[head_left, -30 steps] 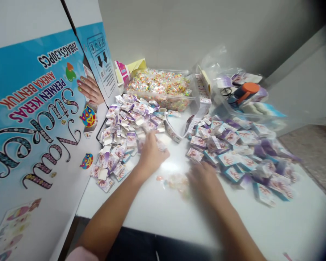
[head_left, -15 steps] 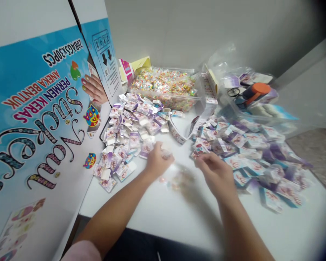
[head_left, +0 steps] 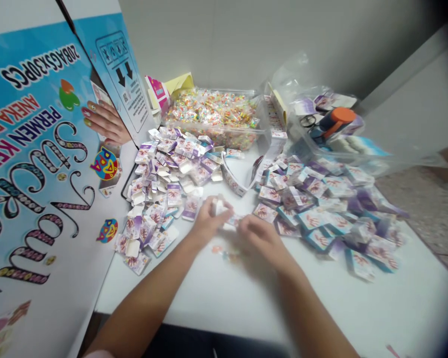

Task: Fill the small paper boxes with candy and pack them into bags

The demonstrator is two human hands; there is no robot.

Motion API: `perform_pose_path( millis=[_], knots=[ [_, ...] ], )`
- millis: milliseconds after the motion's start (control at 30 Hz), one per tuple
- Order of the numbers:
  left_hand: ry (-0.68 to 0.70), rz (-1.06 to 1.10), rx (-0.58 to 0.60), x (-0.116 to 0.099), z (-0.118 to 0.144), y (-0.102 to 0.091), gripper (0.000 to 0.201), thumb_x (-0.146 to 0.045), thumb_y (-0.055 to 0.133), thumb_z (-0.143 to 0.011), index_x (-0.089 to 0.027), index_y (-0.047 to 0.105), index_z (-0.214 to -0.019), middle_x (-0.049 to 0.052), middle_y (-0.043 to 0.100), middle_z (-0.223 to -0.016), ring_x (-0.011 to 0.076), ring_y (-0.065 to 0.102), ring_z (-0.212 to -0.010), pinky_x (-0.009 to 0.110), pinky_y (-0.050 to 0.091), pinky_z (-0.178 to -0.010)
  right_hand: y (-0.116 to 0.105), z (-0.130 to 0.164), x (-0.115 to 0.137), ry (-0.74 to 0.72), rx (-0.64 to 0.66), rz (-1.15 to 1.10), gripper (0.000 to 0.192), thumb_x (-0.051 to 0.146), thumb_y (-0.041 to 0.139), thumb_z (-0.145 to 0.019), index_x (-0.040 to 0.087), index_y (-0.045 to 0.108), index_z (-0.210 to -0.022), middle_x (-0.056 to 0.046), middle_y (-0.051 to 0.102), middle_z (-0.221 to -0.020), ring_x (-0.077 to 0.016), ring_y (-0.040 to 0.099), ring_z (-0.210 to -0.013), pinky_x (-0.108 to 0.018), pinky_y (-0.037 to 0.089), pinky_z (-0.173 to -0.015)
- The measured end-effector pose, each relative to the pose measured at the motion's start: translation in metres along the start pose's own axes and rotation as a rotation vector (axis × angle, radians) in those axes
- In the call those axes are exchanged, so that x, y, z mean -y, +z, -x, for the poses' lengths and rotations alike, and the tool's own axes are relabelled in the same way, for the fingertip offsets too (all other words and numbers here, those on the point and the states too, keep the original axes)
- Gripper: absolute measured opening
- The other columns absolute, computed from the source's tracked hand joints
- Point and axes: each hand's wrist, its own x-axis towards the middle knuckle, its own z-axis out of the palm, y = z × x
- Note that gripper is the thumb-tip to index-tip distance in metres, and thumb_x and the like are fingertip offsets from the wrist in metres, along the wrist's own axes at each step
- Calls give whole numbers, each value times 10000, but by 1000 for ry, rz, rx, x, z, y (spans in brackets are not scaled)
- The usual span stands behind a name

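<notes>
My left hand (head_left: 206,220) is closed around a small white printed carton (head_left: 231,219), held just above the table. My right hand (head_left: 263,238) has its fingers curled together at the carton's right end; blur hides the exact grip. Below the hands, a few small colourful pieces (head_left: 224,253) lie on the white table (head_left: 216,298). On the left is a heap of small cartons (head_left: 173,194), several with flaps standing up. Another heap of cartons (head_left: 317,223), mostly with their flaps closed, spreads to the right of my right hand.
A clear plastic tub (head_left: 242,132) full of small colourful wrapped pieces stands at the back. Beside it is an upright strip of printed card (head_left: 233,181). A clear tray (head_left: 309,144) holds an orange-capped item (head_left: 334,122). A large printed box (head_left: 59,199) walls off the left side.
My right hand has moved left from the right-hand heap to the carton in my left hand. The view has shifted, so the surroundings sit further left.
</notes>
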Motion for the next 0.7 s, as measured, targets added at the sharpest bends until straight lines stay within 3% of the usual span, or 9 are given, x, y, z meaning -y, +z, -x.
perform_pose_path(
  millis=[133,233,333,433,500,600,700],
  knots=[
    [-40,8,87,-1,4,-2,397,-309,774,-762,-197,529,-1054,-25,614,-830,67,525,-620,196,423,-616,1,1,3,54,4,-71,227,400,566,-912,213,559,-782,30,502,-662,-119,460,-595,-235,374,-538],
    [-15,71,93,-1,10,3,415,-304,770,-774,-206,502,-1075,-31,592,-814,81,542,-652,213,448,-654,7,3,-1,47,-138,-100,189,419,587,-914,238,598,-969,20,570,-733,-123,489,-594,-237,398,-526],
    [20,124,90,0,15,12,419,-329,775,-777,-210,485,-1055,-31,583,-826,92,568,-698,224,468,-699,16,5,-8,52,-272,-126,219,435,601,-909,248,591,-1023,7,599,-785,-129,524,-610,-239,430,-522],
    [5,82,15,2,17,20,392,-415,722,-820,-221,474,-1053,-45,563,-796,83,556,-640,213,460,-651,23,4,-14,110,-342,-216,268,457,611,-902,256,577,-1076,19,583,-759,-127,537,-578,-232,426,-475],
    [30,-51,-74,2,18,22,382,-459,700,-827,-221,487,-1036,-36,577,-809,93,572,-653,214,463,-646,23,3,-16,119,-438,-215,284,458,624,-895,247,588,-1081,30,577,-729,-111,517,-525,-223,403,-441],
    [116,-437,-193,0,20,21,417,-509,702,-807,-215,536,-1052,-3,637,-827,140,622,-725,240,477,-686,17,0,-15,73,-625,-123,281,445,644,-886,212,627,-1044,31,594,-685,-100,520,-495,-222,408,-443],
    [111,-883,-175,-1,23,19,505,-532,725,-768,-224,576,-1139,27,690,-816,211,660,-746,297,482,-700,10,3,-14,-65,-763,-20,244,418,636,-897,197,659,-998,16,622,-679,-109,551,-500,-242,439,-471]
  ],
)
